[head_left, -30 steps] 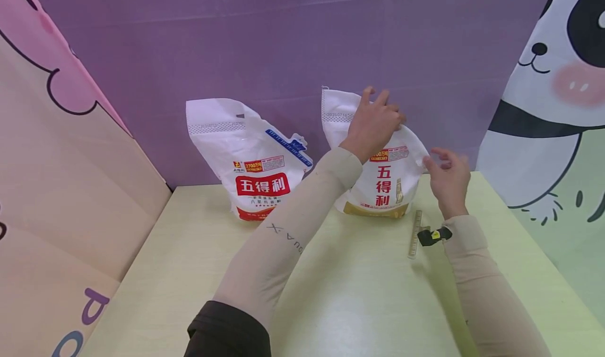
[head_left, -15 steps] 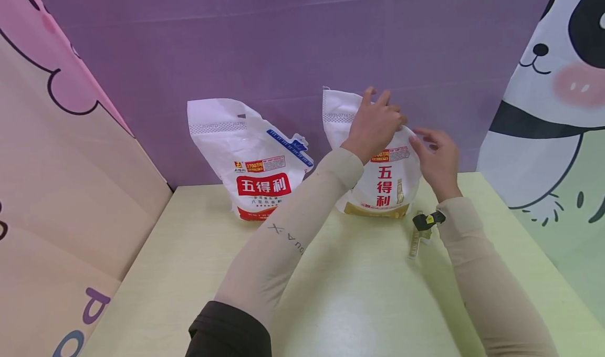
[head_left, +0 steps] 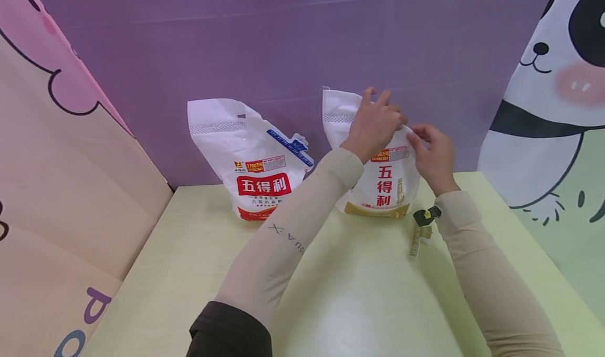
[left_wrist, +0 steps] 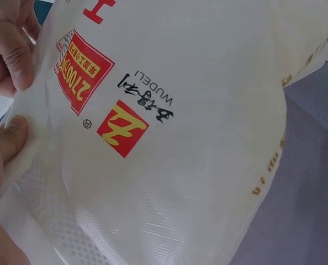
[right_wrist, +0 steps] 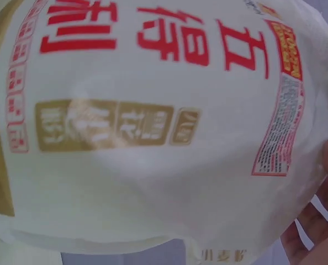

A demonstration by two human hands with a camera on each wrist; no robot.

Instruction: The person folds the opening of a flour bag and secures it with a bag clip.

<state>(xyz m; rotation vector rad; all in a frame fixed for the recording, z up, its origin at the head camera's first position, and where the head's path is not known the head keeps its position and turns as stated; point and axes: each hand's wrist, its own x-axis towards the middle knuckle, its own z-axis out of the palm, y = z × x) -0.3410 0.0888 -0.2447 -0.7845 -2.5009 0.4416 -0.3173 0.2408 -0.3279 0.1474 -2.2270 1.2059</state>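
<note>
A white flour bag (head_left: 385,181) with red lettering and a gold base stands upright at the table's back, its top folded over to the left. My left hand (head_left: 375,128) grips the upper edge of this bag; in the left wrist view its thumb (left_wrist: 12,135) lies on the white film. At the bag's upper right edge, close beside the left hand, my right hand (head_left: 434,155) pinches the film between thumb and fingers. A gold sealing clip (head_left: 415,242) lies on the table in front of the bag, partly hidden by the right wrist's black camera.
Left of it stands a second white flour bag (head_left: 262,184), with a blue sealing clip (head_left: 290,147) across its slanted upper right edge. The pale wooden table (head_left: 350,304) meets a purple cloth backdrop (head_left: 264,42). Printed cloth panels flank both sides.
My right hand has moved left and up along the bag's right edge, closing in on the left hand and pinching the film. My left hand has stayed in place.
</note>
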